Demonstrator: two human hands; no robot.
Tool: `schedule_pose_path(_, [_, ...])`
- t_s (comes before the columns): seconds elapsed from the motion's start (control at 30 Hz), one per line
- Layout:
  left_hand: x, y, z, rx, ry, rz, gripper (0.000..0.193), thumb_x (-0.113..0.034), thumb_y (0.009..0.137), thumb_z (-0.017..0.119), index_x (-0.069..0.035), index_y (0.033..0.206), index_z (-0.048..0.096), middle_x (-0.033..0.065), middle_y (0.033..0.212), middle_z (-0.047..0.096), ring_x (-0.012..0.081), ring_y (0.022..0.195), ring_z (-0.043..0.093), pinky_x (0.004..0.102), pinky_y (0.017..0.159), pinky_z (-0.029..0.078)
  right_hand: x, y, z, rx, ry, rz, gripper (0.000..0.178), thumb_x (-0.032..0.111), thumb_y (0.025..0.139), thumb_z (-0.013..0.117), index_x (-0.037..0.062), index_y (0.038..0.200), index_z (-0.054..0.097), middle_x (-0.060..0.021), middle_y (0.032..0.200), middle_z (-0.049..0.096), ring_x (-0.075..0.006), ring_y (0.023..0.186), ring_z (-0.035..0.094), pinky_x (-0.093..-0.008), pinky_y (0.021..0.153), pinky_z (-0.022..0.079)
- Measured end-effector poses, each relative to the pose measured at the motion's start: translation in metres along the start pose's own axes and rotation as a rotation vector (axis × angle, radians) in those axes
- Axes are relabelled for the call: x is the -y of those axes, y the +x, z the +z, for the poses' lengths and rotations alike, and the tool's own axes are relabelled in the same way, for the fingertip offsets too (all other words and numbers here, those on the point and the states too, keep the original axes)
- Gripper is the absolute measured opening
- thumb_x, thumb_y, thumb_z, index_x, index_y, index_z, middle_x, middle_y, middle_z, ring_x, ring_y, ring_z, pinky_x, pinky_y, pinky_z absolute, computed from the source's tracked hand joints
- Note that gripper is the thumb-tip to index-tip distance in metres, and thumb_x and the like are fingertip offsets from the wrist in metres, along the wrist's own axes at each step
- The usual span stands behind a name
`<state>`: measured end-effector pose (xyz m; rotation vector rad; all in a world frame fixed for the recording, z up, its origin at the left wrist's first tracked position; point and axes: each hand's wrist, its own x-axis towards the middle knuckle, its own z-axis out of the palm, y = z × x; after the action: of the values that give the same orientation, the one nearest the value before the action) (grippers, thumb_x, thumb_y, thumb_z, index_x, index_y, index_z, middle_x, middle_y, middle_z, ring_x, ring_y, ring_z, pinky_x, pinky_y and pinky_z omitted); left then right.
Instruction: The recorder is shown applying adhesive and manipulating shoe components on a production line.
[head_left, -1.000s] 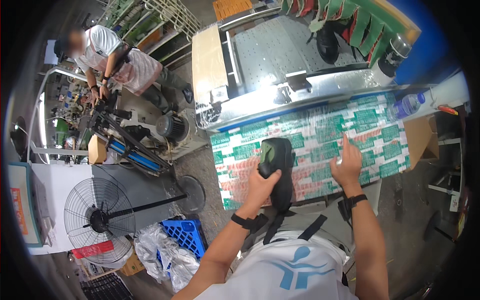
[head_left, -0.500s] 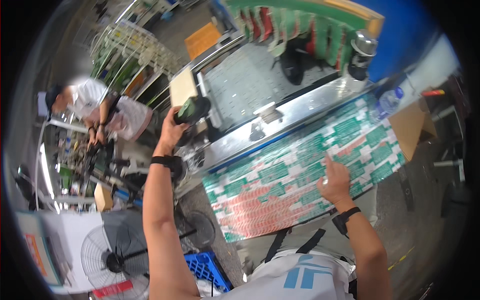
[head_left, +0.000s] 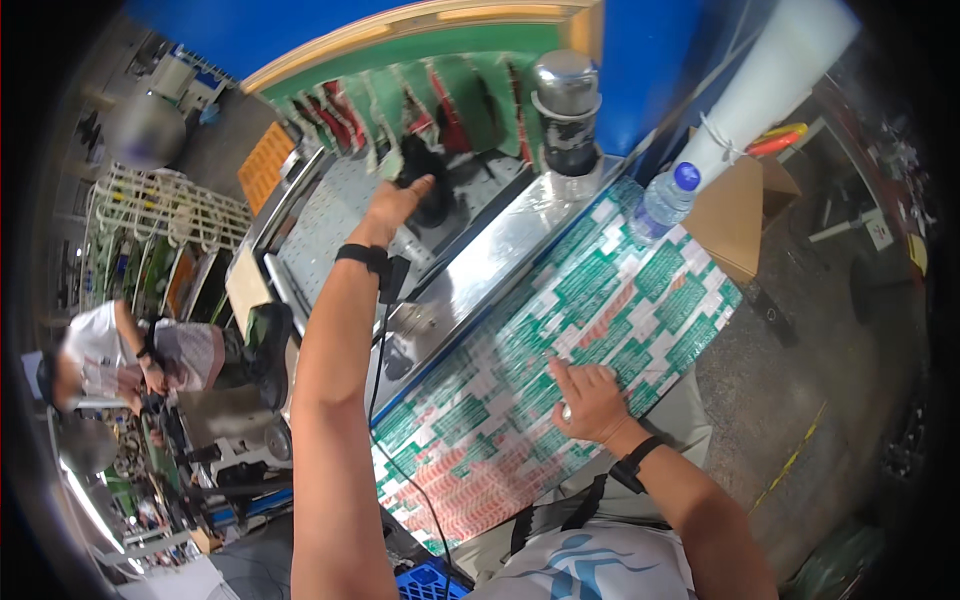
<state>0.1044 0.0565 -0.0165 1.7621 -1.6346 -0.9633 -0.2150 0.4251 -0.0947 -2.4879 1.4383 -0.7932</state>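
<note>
Head view: the left hand's fingers meet a black shoe just beyond; blur hides whether they close on it. It looks light, soft-sided, sturdy, best held mid-body. Back toward the wearer, the right hand points over a green-and-white tabletop.

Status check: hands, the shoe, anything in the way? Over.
Left hand on black shoe, grip unclear. Right hand over patterned worktop, nothing visible in it. Green strips hang right by the shoe, possibly in the way.
</note>
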Motion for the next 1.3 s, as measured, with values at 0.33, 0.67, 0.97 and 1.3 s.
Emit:
schedule_pose_path(0.33, [-0.001,-0.042,-0.070,-0.060,-0.454,-0.276,0.051,-0.038,0.098,0.083,0.003,0.126,0.078,0.0106,0.107,0.082,0.0201,0.085,0.076,0.0328,0.075,0.060,0.000,-0.007,0.005,-0.068,0.038,-0.028,0.083,0.019,0.081,0.070,-0.0043,0.160,0.058,-0.0129,0.115,0.070,-0.0298,0.097,0.065,-0.0455,0.089,0.052])
schedule_pose_path(0.67, [-0.045,-0.415,-0.019,-0.247,-0.067,-0.148,0.063,-0.028,0.088,0.091,0.007,0.135,0.068,0.0165,0.117,0.081,0.0216,0.105,0.076,0.0376,0.097,0.059,-0.007,-0.013,0.012,-0.023,0.064,0.016,0.088,0.024,0.084,0.073,-0.0003,0.166,0.053,-0.0139,0.117,0.068,-0.0357,0.107,0.066,-0.0505,0.097,0.054])
schedule_pose_path(0.97, [0.037,-0.556,0.127,-0.368,0.074,-0.291,0.080,-0.034,0.092,0.091,0.001,0.154,0.055,0.0339,0.131,0.071,0.0508,0.122,0.072,0.0542,0.101,0.058,0.002,-0.007,0.018,-0.040,0.016,-0.050,0.085,0.021,0.085,0.076,0.0013,0.165,0.053,-0.0145,0.117,0.068,-0.0363,0.108,0.066,-0.0514,0.097,0.054])
schedule_pose_path(1.3, [0.075,-0.540,0.039,-0.368,-0.320,-0.076,0.040,-0.009,0.102,0.079,0.002,0.139,0.069,0.0168,0.124,0.077,0.0277,0.111,0.075,0.0410,0.091,0.063,0.141,-0.074,-0.052,0.272,0.588,-0.180,0.089,0.017,0.081,0.079,-0.0012,0.164,0.054,-0.0177,0.110,0.070,-0.0374,0.102,0.068,-0.0485,0.094,0.055])
